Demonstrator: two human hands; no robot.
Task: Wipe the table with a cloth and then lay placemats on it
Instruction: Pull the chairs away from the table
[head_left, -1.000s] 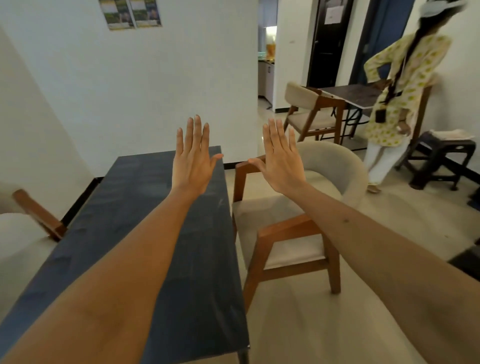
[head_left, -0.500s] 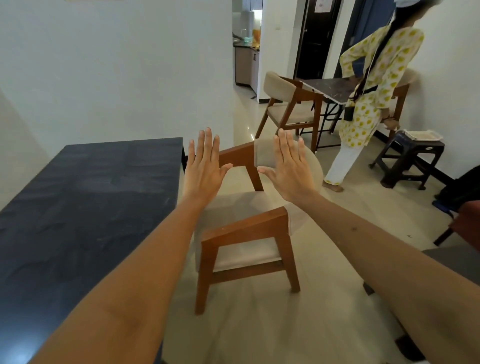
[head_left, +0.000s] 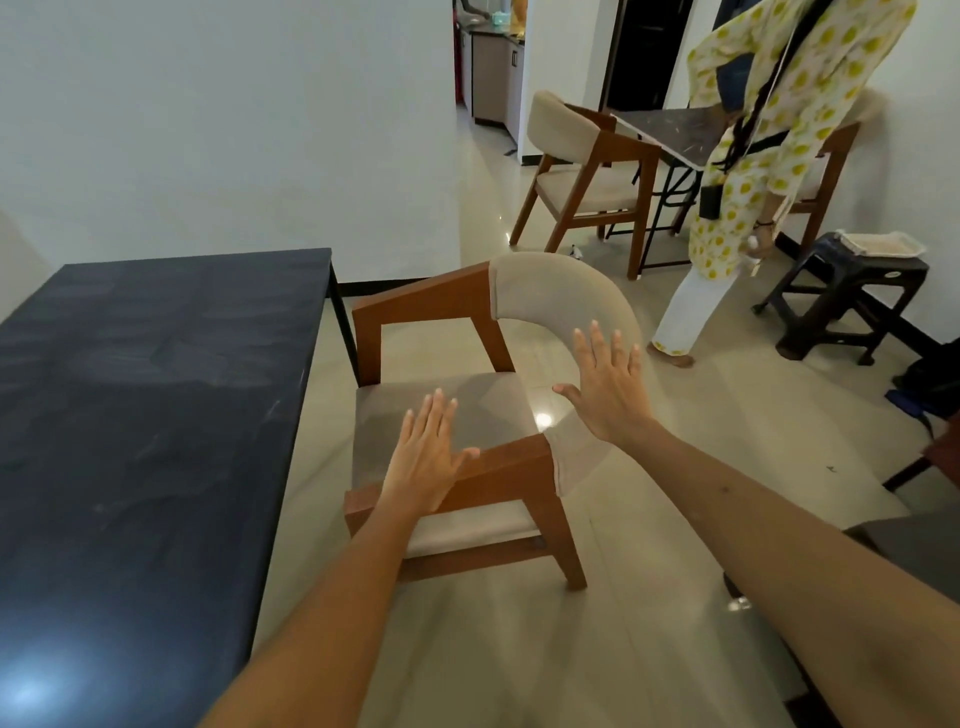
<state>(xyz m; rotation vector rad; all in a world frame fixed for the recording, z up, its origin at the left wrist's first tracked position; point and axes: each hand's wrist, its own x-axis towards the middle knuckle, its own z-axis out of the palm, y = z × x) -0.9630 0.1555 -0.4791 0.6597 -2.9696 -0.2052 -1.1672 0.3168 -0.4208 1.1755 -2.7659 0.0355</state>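
The dark table (head_left: 145, 415) fills the left side of the head view, its top bare and streaked. My left hand (head_left: 426, 457) is held flat and open over the seat of a wooden chair (head_left: 431, 306) that stands right of the table. My right hand (head_left: 608, 384) is also open, fingers spread, in front of the chair's beige curved backrest. Neither hand holds anything. I see no cloth. A flat woven item (head_left: 880, 244), possibly placemats, lies on a dark stool (head_left: 847, 291) at the far right.
A person in a yellow-patterned top (head_left: 769, 130) stands at the back right beside a second dark table (head_left: 675, 130) with two wooden chairs (head_left: 587, 176). A doorway opens to a kitchen behind. A dark bag (head_left: 930, 384) lies by the right wall. Glossy tiled floor lies between.
My view has swung right and down, away from the table toward the chair. Both hands have dropped lower, staying open. The person at the back has stepped toward the stool.
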